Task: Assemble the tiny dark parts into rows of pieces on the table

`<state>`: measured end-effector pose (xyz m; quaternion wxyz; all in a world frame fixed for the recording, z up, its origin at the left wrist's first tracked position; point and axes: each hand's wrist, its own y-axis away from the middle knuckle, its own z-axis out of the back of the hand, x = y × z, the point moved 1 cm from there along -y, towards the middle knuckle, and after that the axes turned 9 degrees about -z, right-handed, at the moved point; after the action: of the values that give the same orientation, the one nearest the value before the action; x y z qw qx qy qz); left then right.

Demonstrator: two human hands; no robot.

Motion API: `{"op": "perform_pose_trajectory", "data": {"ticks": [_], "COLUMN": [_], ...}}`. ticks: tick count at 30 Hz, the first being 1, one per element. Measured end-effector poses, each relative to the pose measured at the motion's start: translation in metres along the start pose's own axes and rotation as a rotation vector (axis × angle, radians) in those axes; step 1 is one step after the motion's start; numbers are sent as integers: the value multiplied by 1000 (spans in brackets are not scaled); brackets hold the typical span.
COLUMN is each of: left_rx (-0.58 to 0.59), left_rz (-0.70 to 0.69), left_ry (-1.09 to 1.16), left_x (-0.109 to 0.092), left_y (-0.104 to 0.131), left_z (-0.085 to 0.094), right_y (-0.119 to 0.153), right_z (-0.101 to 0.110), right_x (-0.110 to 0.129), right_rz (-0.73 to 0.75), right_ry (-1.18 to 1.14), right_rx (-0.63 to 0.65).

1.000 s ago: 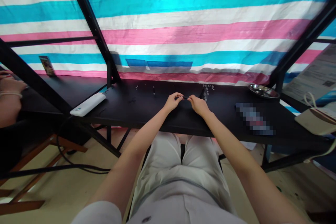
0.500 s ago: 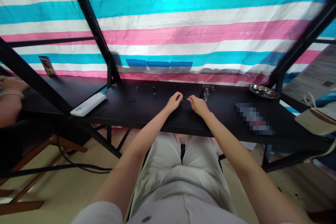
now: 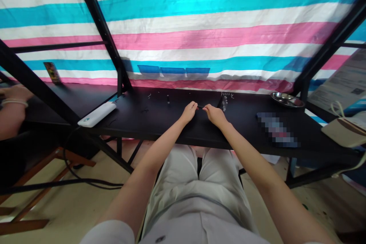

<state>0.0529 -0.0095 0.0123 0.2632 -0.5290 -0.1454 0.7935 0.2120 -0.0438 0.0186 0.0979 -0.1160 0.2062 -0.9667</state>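
Over the middle of the black table (image 3: 137,118), my left hand (image 3: 190,111) and my right hand (image 3: 213,113) are close together with fingers pinched. A thin dark piece (image 3: 201,107) spans the small gap between them, one end in each hand. Just beyond my right hand lies a group of small grey and clear parts (image 3: 224,103), with tiny white pieces (image 3: 228,94) behind it. One small dark cylinder (image 3: 168,99) is on the table to the left of my hands.
A white oblong device (image 3: 97,114) lies at the left, a metal dish (image 3: 287,100) at the back right. Nearer is a blurred dark packet (image 3: 277,129). A beige bag (image 3: 344,131) is far right. Another person's hand (image 3: 18,93) shows far left, beyond a black frame post.
My hands have come slightly closer together and still hold the dark piece. The other person's hand at the far left has shifted a little to the right.
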Motion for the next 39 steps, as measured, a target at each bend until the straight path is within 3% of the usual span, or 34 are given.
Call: {"op": "perform_pose_trajectory", "data": {"ticks": [13,24,33,39], "left_rx": [-40,-141,-50,-100], "left_rz": [26,24,-119,-136], "left_ry": [-17,-19,-104,-161], "left_x": [-3,2,-2,1], "left_y": [0,-2,0,-1], "left_z": [2,5,3,3], "right_y": [0,4,5,5], "right_z": [-7,-4,-6,-5], "right_x": [-1,-5,-3,-2], "right_rz": [52,85,82,81], "right_ry": [49,39,57,80], "right_rx": [-131,-153,-169,-171]}}
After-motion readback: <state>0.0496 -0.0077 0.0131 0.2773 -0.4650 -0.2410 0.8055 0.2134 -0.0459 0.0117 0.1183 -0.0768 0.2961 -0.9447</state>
